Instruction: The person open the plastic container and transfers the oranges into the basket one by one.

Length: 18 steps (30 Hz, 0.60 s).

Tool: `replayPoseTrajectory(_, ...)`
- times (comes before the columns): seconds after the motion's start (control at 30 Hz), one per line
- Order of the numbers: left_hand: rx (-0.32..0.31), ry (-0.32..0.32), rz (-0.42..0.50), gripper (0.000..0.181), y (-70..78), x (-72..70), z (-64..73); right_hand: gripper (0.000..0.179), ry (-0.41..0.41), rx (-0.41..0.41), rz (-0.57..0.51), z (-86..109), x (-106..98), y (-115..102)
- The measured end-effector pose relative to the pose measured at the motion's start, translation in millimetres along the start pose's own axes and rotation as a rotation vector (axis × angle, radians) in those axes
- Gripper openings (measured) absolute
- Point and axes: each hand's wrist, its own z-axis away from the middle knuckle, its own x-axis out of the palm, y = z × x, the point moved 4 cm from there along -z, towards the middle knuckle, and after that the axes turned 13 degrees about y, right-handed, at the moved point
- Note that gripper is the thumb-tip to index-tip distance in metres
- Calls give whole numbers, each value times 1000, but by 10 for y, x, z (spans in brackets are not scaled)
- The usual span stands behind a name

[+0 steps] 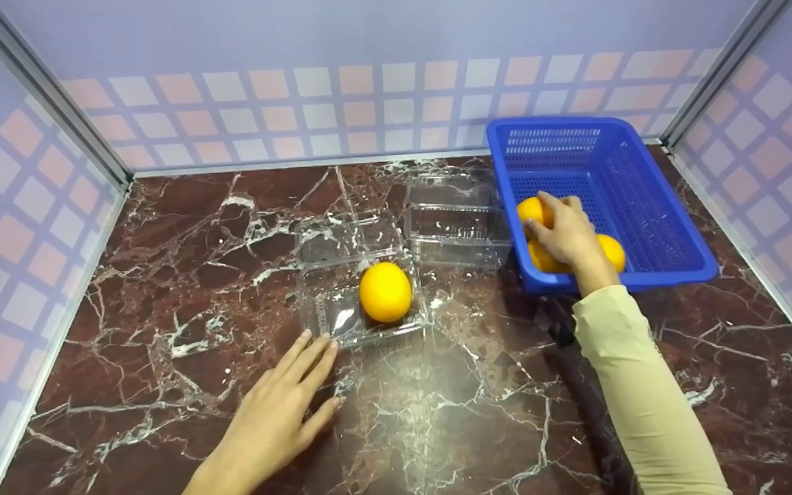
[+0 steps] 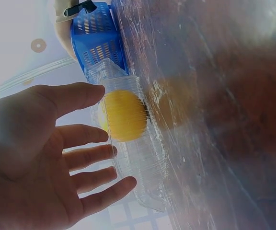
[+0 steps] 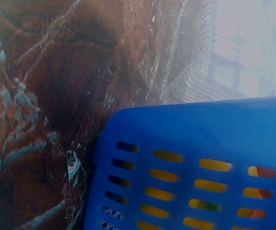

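Observation:
One orange (image 1: pixel 386 292) sits in the right part of a clear plastic clamshell box (image 1: pixel 331 313), whose lid lies folded back behind it. My left hand (image 1: pixel 279 399) is at the box's front edge with fingers extended; in the left wrist view its fingertips (image 2: pixel 128 184) are at the box's side wall. Inside the blue basket (image 1: pixel 643 280), my right hand (image 1: pixel 564 234) grips an orange (image 1: pixel 533 210) between thumb and fingers. Other oranges, one of them this orange (image 1: pixel 611 252), lie around and below that hand, partly hidden. The right wrist view shows only the basket's slotted wall (image 3: pixel 200 129), not the hand.
A second clear plastic box (image 1: pixel 458 220) stands open between the first box and the basket. Dark red marble-patterned tabletop (image 1: pixel 162 309) lies beneath everything. Tiled-print panels (image 1: pixel 313 103) enclose the back and both sides, with the basket near the back right corner.

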Motion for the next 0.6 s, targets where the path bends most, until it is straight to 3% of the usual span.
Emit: replayPoseTrajectory(0.6,-11,-19,-1,71,8,-2,-8,73,-1,72,-114,3,-8,35)
